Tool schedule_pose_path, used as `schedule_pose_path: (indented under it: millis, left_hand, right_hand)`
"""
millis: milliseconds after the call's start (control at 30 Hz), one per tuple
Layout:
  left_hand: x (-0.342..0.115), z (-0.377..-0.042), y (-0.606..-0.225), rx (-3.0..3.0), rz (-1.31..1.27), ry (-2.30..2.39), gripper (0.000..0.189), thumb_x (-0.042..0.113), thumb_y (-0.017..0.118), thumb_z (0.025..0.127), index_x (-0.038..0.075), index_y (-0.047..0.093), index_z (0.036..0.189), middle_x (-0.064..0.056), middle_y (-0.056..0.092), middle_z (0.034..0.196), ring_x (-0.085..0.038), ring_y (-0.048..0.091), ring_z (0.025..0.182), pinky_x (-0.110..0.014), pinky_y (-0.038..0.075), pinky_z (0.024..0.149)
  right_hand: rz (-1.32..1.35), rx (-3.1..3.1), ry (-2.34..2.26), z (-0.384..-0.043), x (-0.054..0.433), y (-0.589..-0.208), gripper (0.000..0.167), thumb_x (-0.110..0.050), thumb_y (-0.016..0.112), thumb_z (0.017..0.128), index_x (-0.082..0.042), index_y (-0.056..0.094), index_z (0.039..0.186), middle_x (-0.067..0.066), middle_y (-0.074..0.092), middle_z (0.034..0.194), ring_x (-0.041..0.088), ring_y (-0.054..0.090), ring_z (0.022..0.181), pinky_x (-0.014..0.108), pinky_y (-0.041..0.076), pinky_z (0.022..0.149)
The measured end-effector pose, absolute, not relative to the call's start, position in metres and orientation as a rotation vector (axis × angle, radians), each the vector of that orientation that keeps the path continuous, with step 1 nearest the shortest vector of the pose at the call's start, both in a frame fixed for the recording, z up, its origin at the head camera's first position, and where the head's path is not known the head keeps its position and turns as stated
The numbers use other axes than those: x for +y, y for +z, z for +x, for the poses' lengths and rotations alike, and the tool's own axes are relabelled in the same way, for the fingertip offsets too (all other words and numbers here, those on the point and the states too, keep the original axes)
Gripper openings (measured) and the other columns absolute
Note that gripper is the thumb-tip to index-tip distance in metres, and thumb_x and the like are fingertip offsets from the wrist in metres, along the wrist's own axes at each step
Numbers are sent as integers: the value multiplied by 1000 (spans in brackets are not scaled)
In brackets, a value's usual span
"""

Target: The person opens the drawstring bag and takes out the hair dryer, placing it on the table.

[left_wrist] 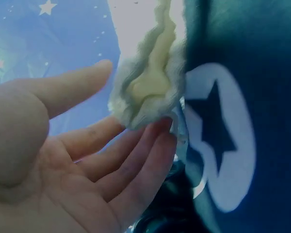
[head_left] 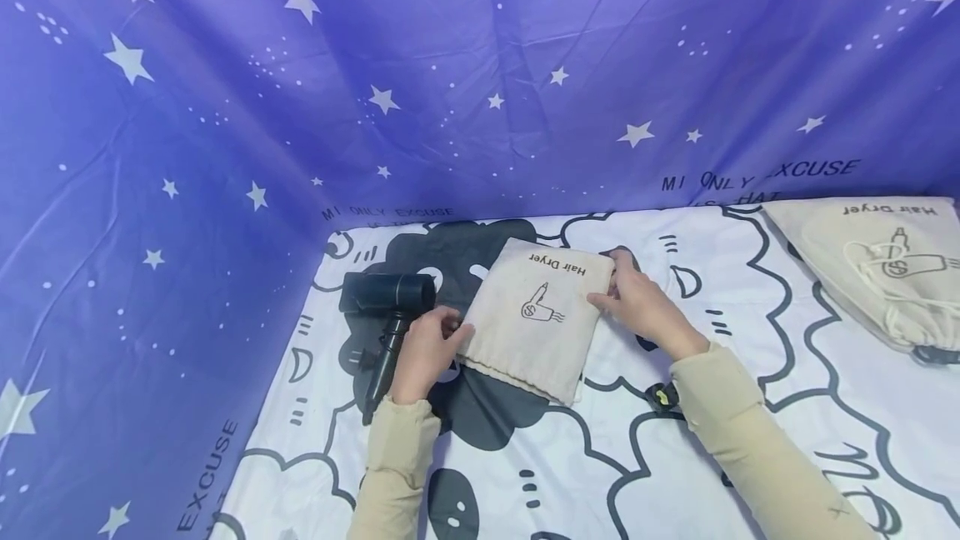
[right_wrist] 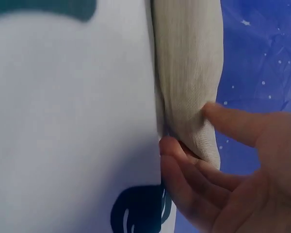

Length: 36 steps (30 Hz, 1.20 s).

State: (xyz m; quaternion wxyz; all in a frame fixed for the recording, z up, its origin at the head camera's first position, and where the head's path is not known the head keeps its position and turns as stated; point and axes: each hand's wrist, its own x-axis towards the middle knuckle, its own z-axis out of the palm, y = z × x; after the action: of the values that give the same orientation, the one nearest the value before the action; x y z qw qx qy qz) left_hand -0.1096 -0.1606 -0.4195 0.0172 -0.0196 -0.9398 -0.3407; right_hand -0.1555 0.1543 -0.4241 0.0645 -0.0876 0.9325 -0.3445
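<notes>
A cream cloth drawstring-style bag (head_left: 536, 319) printed "Hair Dryer" lies flat on the patterned cloth, its lettering upside down in the head view. At its far right corner my right hand (head_left: 637, 302) pinches the edge, thumb on top and fingers beneath, as the right wrist view also shows. My left hand (head_left: 427, 354) touches the near left corner with extended fingers; in the left wrist view its thumb stands apart from the gathered bag hem (left_wrist: 150, 87). Left of that hand lies a dark hair dryer (head_left: 386, 294), its handle (head_left: 386, 357) partly behind the wrist.
A second cream bag (head_left: 847, 248) with white cord lies at the far right, a dark piece showing at its mouth. A small black item with a yellow mark (head_left: 663, 396) sits by the right forearm. Purple starry curtains (head_left: 480, 82) rise behind and at left.
</notes>
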Motion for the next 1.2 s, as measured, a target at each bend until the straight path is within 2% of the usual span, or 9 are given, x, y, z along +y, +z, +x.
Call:
schedule_pose_path:
  millis: [167,267,533,733,1200]
  left_hand:
    - [-158,-109,-421,-2954,-64,-1030,20,13,71,88,3,72,105,-6,71,83,-16,63,71,-35,53,70]
    - [-158,-107,-416,-2938,-71,-1030,17,11,72,86,4,72,103,-4,69,80,-15,60,68,-34,51,67]
    - [-165,-95,-401,-2910,-66,-1005,21,12,74,84,6,71,104,-2,66,78,-13,56,66,-33,48,67]
    - [-171,-83,-393,-2921,-15,-979,22,13,76,83,7,71,104,0,63,77,-14,53,68,-33,46,68]
    - [-184,-61,-381,-2993,19,-835,22,18,78,83,7,71,101,2,58,72,-13,49,65,-32,42,64]
  right_hand:
    - [-302,2851,-1068,-154,151,-424,66,-6,63,94,9,23,144,14,57,93,26,56,78,42,45,74]
    - [-310,2876,-1103,-154,148,-423,65,-2,62,93,10,24,145,12,55,94,25,55,79,41,45,74]
    - [-370,2896,-1162,-158,140,-420,62,1,61,93,8,27,145,12,56,95,22,55,79,37,45,72]
    - [-438,2871,-1171,-159,131,-412,60,4,61,92,10,29,143,12,57,93,20,55,75,35,45,70]
    - [-568,2787,-1145,-158,113,-400,58,3,60,91,10,34,142,10,55,93,17,52,72,35,45,71]
